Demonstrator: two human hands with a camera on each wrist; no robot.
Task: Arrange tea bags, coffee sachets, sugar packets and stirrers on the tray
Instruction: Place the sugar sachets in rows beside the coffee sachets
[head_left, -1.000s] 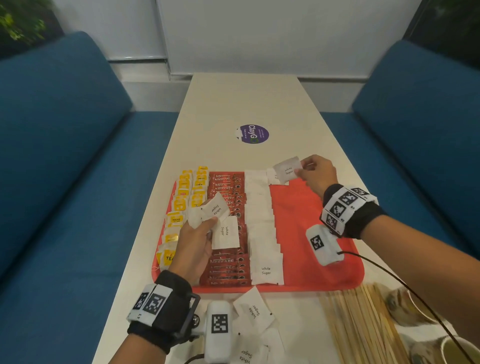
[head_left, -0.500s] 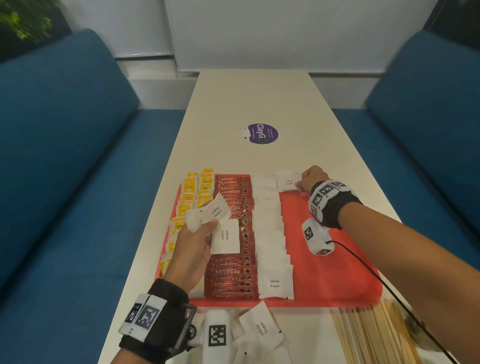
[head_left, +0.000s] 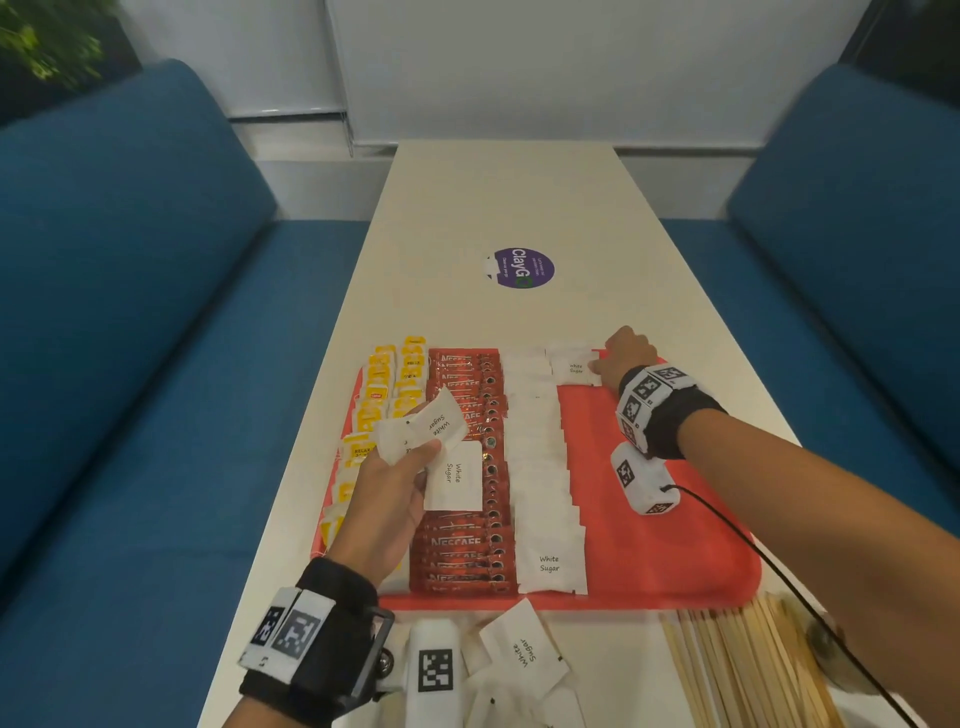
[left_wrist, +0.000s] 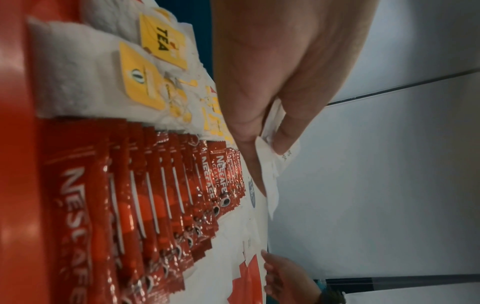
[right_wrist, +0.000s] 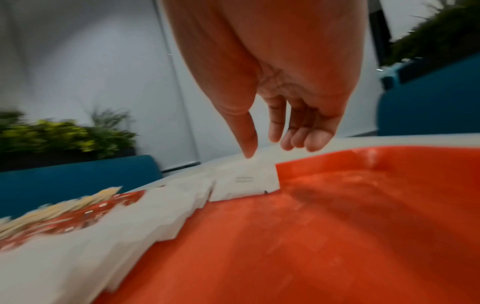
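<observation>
A red tray (head_left: 675, 545) holds yellow tea bags (head_left: 384, 384) on its left, a column of red coffee sachets (head_left: 467, 540) and a column of white sugar packets (head_left: 543, 467). My left hand (head_left: 410, 457) hovers over the sachets and pinches several sugar packets (head_left: 441, 431), seen between thumb and fingers in the left wrist view (left_wrist: 270, 148). My right hand (head_left: 605, 364) is at the tray's far edge, fingers relaxed (right_wrist: 270, 148). Its thumb tip touches a sugar packet (right_wrist: 246, 179) lying flat there (head_left: 574, 368). Wooden stirrers (head_left: 737, 670) lie on the table, near right.
Loose sugar packets (head_left: 522, 654) lie on the table in front of the tray. A purple round sticker (head_left: 524, 267) sits further up the white table. Blue sofas (head_left: 130, 312) flank both sides. The tray's right half (right_wrist: 337, 226) is bare.
My right hand has lowered its sugar packet onto the far end of the tray and released it. The left hand keeps its packets in the same place.
</observation>
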